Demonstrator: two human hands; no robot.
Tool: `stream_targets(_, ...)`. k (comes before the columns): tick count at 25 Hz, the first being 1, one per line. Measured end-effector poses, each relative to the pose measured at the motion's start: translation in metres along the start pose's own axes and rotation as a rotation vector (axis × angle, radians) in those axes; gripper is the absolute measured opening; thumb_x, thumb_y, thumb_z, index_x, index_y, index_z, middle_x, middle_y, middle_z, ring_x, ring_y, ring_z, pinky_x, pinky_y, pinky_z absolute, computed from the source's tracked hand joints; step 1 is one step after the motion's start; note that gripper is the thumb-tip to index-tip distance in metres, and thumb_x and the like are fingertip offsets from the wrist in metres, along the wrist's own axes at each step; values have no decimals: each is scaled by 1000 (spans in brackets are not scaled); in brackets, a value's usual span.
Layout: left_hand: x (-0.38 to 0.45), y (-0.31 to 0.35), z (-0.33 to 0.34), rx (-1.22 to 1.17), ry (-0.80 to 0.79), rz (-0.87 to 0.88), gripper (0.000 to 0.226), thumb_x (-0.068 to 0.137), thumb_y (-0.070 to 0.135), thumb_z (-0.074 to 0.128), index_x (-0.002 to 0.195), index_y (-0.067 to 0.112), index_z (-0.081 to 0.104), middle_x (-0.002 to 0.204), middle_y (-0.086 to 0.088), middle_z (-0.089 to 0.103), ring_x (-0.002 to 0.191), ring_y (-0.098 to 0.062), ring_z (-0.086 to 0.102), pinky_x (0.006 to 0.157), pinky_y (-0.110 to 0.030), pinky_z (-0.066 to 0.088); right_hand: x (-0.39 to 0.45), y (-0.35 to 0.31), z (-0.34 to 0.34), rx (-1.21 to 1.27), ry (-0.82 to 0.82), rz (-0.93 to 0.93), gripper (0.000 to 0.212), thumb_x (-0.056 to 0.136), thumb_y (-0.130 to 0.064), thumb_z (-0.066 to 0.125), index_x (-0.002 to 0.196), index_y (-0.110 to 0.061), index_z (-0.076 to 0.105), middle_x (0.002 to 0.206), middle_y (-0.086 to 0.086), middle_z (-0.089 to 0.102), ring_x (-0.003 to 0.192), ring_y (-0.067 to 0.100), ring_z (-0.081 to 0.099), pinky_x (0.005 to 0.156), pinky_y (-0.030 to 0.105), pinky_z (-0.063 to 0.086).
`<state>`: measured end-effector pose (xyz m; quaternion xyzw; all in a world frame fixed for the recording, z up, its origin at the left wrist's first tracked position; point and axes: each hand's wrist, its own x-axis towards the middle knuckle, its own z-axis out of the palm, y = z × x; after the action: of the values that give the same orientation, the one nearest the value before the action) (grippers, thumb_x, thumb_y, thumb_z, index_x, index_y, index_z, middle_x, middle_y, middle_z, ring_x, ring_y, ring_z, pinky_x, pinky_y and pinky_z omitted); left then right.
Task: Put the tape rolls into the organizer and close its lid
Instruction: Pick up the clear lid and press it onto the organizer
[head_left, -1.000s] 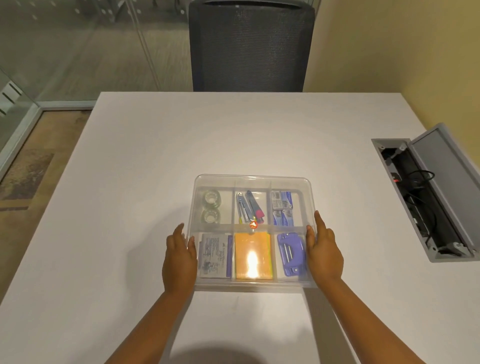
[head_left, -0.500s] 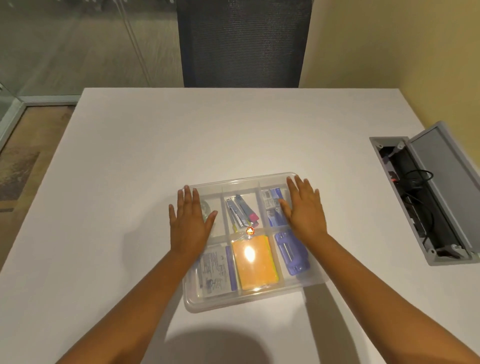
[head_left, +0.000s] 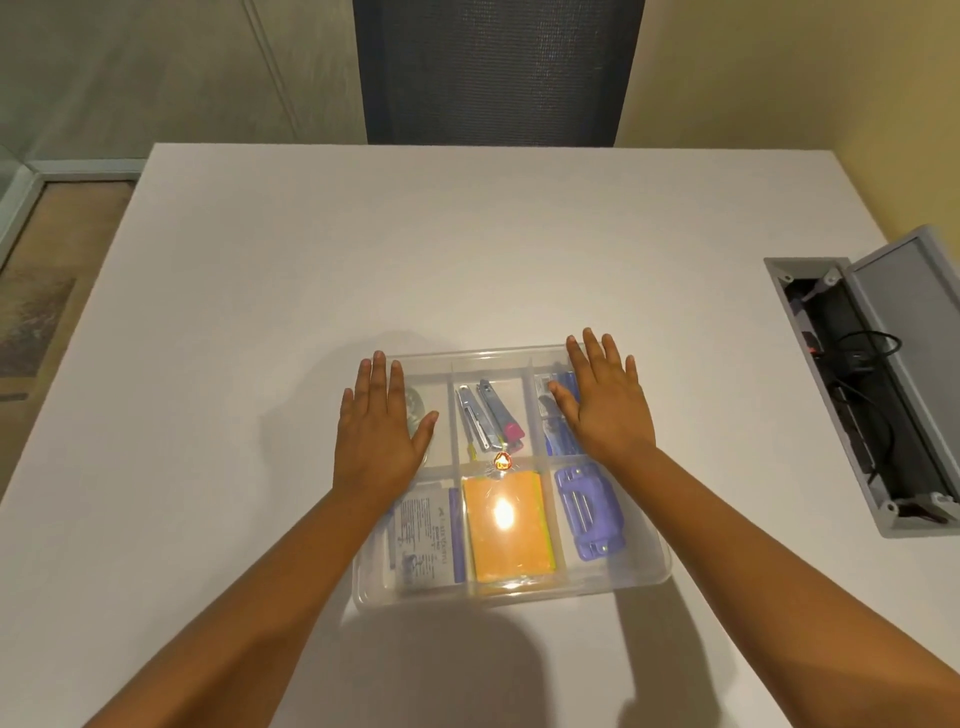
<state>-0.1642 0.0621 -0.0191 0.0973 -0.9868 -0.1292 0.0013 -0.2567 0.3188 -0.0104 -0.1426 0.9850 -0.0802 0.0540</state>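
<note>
A clear plastic organizer (head_left: 644, 574) with its transparent lid on lies on the white table in front of me. My left hand (head_left: 382, 431) rests flat, fingers spread, on the lid over the far left compartment. A clear tape roll (head_left: 415, 408) shows partly beside that hand; the rest of the compartment is hidden. My right hand (head_left: 605, 402) lies flat on the lid over the far right compartment. The middle and near compartments hold nail clippers, an orange pad, a purple hole punch and a printed packet.
An open grey cable box (head_left: 878, 384) with black cords is sunk in the table at the right. A dark mesh chair (head_left: 498, 67) stands behind the far edge of the table (head_left: 260, 291). Glass wall at left.
Both hands moved from the organizer's near sides up onto the lid's far part and lie flat there. The organizer sits slightly turned on the table.
</note>
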Motion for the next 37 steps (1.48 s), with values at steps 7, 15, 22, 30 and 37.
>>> stream_targets(7, -7, 11, -21, 4, -3, 32, 72, 88, 55, 20, 144, 17, -2, 157, -5, 1, 143, -19, -10, 117, -43, -5, -19, -2, -22, -96, -148, -10, 83, 81, -68, -3, 147, -19, -12, 158, 4, -16, 146, 24, -15, 119, 45, -6)
stream_targets(15, -107, 15, -7, 9, -83, 116, 68, 85, 61, 2, 142, 25, -10, 155, 5, -1, 142, -12, -11, 116, -35, -11, -120, -6, -11, -56, -161, -211, 79, 76, -74, -15, 142, -30, -12, 152, -7, -15, 142, 21, -16, 115, 41, -11)
stream_targets(22, -117, 18, -4, 83, -91, 118, 67, 86, 58, -4, 143, 24, -7, 156, 2, 3, 143, -17, -4, 117, -42, 0, -134, -6, -5, -105, -124, -178, 74, 83, -69, -9, 145, -29, 0, 155, -5, -1, 144, 22, -6, 117, 44, -3)
stream_targets(30, -116, 19, -9, 77, -52, 148, 69, 87, 57, 3, 144, 19, 12, 154, -4, 21, 142, -22, 12, 114, -38, -2, -132, -6, -3, -113, -112, -183, 74, 82, -70, -10, 144, -31, -6, 154, -5, -7, 144, 22, -10, 118, 43, -7)
stream_targets(37, -118, 23, -17, 62, -48, 169, 74, 86, 59, 2, 143, 14, 19, 152, -8, 25, 140, -29, 17, 116, -43, 3, -134, -8, -8, -94, -111, -180, 75, 77, -72, -11, 142, -33, -15, 152, -5, -20, 146, 23, -12, 116, 43, -11)
